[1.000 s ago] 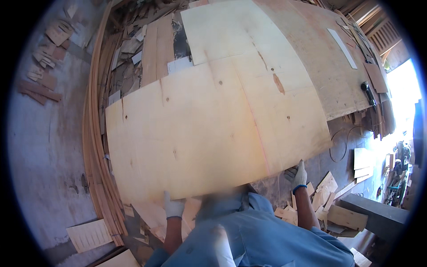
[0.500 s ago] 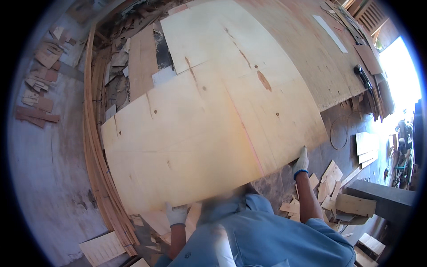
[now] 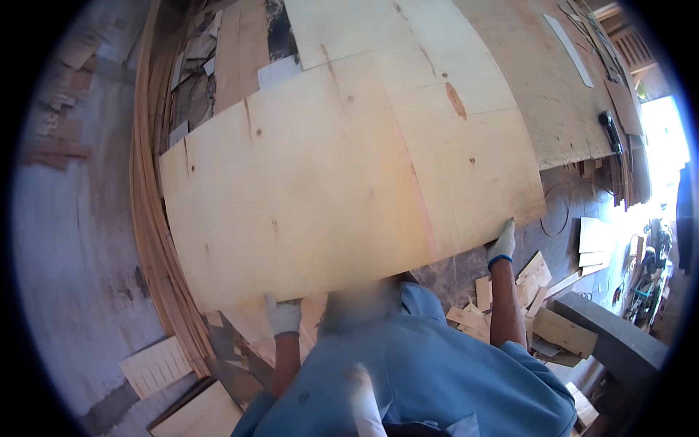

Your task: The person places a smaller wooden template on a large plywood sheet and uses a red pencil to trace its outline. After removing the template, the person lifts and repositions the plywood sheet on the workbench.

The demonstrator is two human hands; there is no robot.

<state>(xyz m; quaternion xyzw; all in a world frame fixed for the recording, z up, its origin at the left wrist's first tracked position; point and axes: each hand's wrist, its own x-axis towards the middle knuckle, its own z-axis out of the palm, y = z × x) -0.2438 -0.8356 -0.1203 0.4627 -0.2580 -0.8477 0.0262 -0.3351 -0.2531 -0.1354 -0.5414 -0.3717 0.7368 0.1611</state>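
Note:
A large pale plywood sheet (image 3: 313, 197) with dark knots and a faint pink line stretches across the middle, its far part over a workbench (image 3: 539, 80). My left hand (image 3: 282, 316), in a white glove, grips its near edge toward the left, thumb on top and the other fingers hidden beneath. Near the right corner, my right hand (image 3: 502, 242), in a white glove with a blue cuff, holds the same edge with its fingers partly hidden. Whether the far pale section is a separate sheet, I cannot tell.
Long thin wood strips (image 3: 156, 247) run along the left beside a pale wall. A black tool (image 3: 610, 130) and a white strip (image 3: 568, 49) lie on the bench at right. Wood offcuts (image 3: 535, 273) litter the floor near my right arm, beside a grey beam (image 3: 611, 328).
My view has shifted and turned, so the plywood's left side and the bench's left part appear higher. Both hands keep their hold on the near edge.

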